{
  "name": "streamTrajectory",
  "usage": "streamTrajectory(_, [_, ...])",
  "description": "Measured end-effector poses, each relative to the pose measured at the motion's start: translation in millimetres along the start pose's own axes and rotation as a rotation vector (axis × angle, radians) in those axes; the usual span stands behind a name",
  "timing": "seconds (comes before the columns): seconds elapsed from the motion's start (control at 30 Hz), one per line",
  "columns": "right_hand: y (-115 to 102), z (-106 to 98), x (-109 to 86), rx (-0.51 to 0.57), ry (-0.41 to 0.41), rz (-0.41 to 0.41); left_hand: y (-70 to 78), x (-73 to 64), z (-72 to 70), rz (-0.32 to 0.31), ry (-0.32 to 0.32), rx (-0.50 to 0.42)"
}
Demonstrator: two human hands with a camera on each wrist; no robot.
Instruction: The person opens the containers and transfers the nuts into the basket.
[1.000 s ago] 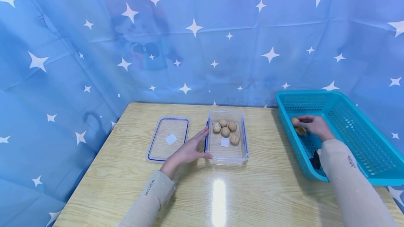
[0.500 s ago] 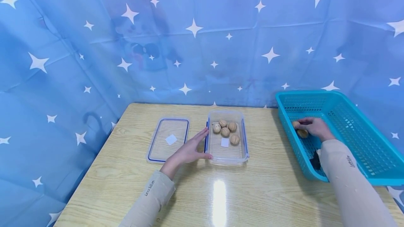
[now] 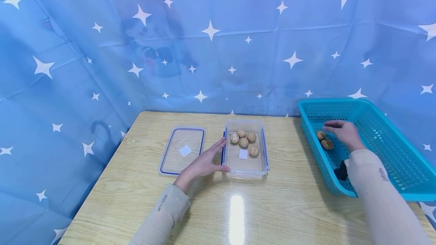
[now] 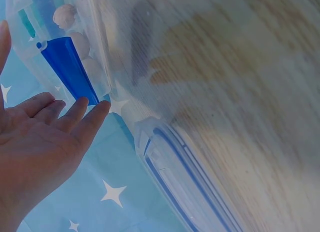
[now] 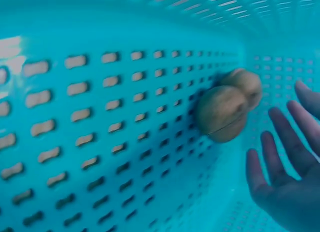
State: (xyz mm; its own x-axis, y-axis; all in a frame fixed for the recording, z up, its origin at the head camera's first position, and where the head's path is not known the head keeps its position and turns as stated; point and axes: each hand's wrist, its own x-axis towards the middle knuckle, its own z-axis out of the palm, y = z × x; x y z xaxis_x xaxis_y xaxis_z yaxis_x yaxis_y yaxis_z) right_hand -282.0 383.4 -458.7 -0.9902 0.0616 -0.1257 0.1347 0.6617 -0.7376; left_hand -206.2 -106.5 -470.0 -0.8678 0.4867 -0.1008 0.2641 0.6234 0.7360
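Observation:
My left hand (image 3: 204,163) lies along the left side of a clear plastic food container (image 3: 248,165), fingers straight, fingertips near its blue latch (image 4: 69,66). Several walnuts (image 3: 243,143) sit in the container beside a white square label (image 3: 243,154). My right hand (image 3: 346,134) is inside a turquoise plastic basket (image 3: 402,158), with its fingers apart and nothing held in the right wrist view. Left of that hand, two walnuts (image 5: 222,114) lie close together against the basket's perforated wall.
A clear lid (image 3: 173,162) with a blue seal lies on the wooden table (image 3: 204,214), left of the container. A black object (image 3: 341,172) is partly hidden near my right sleeve in the basket. A blue star-patterned curtain (image 3: 238,59) hangs behind.
My right hand has let go of the walnut by the basket's left wall and moved a little up and right. Both walnuts stay in the basket. My left hand has not moved.

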Motion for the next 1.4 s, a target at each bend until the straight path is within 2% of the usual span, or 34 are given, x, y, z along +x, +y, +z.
streamTrajectory(0.4, [-44,-3,-4.6,0.075,0.073,-0.086,1.8,-1.6,0.0,-0.01,-0.002,-0.001])
streamTrajectory(0.83, [-117,-7,-17.5,0.071,0.002,-0.222,1.4,-0.3,-0.6,-0.012,-0.007,0.004])
streamTrajectory(1.13, [-165,15,-31.9,0.042,-0.085,-0.326,1.2,-0.2,-1.2,-0.004,-0.011,0.001])
streamTrajectory(1.4, [-178,46,-31.1,0.067,-0.172,-0.377,0.8,0.5,0.0,-0.007,-0.004,0.005])
